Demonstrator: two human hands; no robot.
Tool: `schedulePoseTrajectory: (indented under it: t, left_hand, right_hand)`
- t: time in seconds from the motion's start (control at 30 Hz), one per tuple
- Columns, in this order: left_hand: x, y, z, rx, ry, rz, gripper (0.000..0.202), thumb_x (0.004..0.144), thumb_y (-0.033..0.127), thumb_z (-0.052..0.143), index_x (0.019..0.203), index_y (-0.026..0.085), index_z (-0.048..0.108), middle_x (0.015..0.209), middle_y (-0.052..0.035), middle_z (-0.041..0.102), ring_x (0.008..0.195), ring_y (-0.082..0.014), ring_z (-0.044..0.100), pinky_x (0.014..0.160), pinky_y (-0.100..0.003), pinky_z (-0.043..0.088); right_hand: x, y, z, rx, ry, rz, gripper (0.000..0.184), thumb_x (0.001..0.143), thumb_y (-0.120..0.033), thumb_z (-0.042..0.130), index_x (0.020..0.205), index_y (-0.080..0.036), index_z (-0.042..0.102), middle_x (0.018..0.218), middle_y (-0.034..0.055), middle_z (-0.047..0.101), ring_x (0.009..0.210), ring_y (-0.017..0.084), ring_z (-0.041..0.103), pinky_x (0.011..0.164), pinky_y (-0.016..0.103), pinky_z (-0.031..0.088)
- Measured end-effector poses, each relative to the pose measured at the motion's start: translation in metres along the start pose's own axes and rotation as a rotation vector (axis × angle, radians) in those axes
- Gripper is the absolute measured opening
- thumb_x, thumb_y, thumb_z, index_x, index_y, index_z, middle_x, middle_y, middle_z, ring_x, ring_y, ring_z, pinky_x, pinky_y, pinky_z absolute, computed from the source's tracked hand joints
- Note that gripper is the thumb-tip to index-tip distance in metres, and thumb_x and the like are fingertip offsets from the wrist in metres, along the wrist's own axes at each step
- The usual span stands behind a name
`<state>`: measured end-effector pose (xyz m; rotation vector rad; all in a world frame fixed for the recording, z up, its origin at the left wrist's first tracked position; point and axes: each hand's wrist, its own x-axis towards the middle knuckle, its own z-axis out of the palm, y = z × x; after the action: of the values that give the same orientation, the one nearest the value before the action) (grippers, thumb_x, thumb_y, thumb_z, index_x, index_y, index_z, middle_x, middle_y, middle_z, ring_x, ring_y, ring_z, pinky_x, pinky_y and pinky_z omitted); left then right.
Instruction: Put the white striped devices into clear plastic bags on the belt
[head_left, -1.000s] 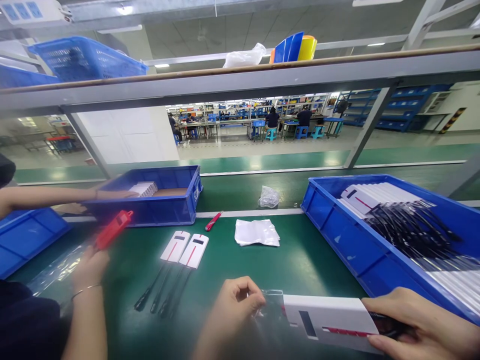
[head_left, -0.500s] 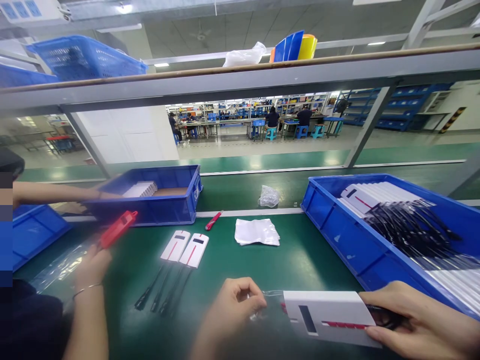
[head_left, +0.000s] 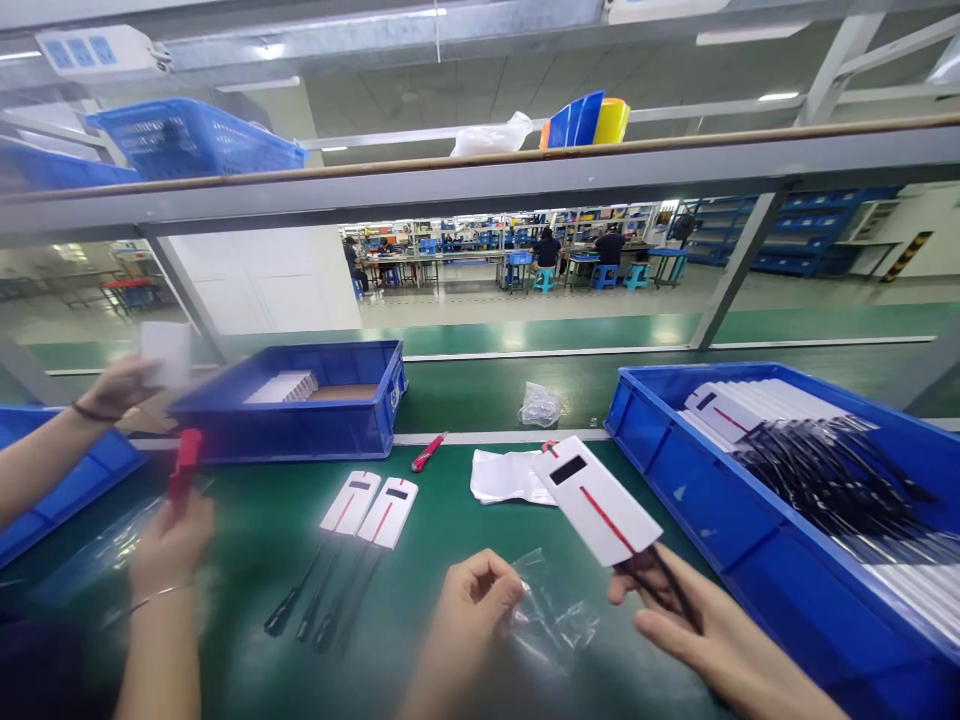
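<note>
Over at the tabletop (head_left: pixel 442 520), the right hand (head_left: pixel 697 615) is grasping the white device (head_left: pixel 592 500) by its black cables (head_left: pixel 680 585), holding it tilted near the blue bin (head_left: pixel 712 490), no longer lining it up with the clear bag (head_left: pixel 551 622). The left hand (head_left: pixel 480 600) is still pinching that bag, so the two are now staying apart.

No words, brands or numbers can be read. A whitish label (head_left: pixel 396 396), apparently bearing characters, stands on the right end wall of the blue bin (head_left: pixel 289 432) left of centre; too small to decipher. A slanted post (head_left: pixel 907 257) at the right of the frame, upper half, bears black and yellow warning stripes. On the white device (head_left: pixel 598 500) right of centre, any characters in the dark window (head_left: pixel 568 470) cannot be made out.
</note>
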<state>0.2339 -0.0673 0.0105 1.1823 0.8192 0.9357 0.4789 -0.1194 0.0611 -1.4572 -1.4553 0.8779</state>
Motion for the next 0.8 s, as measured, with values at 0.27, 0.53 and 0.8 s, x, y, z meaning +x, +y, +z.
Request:
schedulePoseTrajectory:
  t: [0.27, 0.53, 0.8]
  left_hand:
    - [-0.003, -0.002, 0.005, 0.094, 0.086, 0.026, 0.030, 0.078, 0.039, 0.076, 0.089, 0.014, 0.063, 0.074, -0.0019, 0.063, 0.066, -0.0139, 0.053, 0.064, -0.024, 0.040]
    - [-0.006, 0.016, 0.004, 0.222, 0.094, -0.018, 0.015, 0.075, 0.025, 0.072, 0.067, 0.015, 0.063, 0.064, -0.0010, 0.060, 0.065, -0.0152, 0.053, 0.063, -0.025, 0.039]
    - [-0.006, 0.011, -0.008, 0.060, 0.051, 0.000, 0.040, 0.081, 0.052, 0.070, 0.068, 0.015, 0.060, 0.059, 0.0010, 0.056, 0.052, -0.0093, 0.042, 0.054, -0.022, 0.033]
  right_hand:
    - [-0.002, 0.020, 0.064, 0.315, -0.011, 0.149, 0.053, 0.077, -0.055, 0.076, 0.117, -0.021, 0.066, 0.103, 0.0093, 0.072, 0.119, 0.034, 0.061, 0.098, 0.043, 0.054]
    - [-0.007, -0.003, 0.075, 0.342, 0.009, 0.149, 0.060, 0.070, -0.059, 0.080, 0.118, -0.024, 0.068, 0.125, 0.0106, 0.072, 0.122, 0.034, 0.062, 0.100, 0.038, 0.054]
    - [-0.002, -0.001, 0.046, 0.223, -0.027, 0.085, 0.043, 0.085, -0.055, 0.069, 0.115, -0.025, 0.067, 0.091, 0.0045, 0.075, 0.090, 0.024, 0.070, 0.084, 0.028, 0.058]
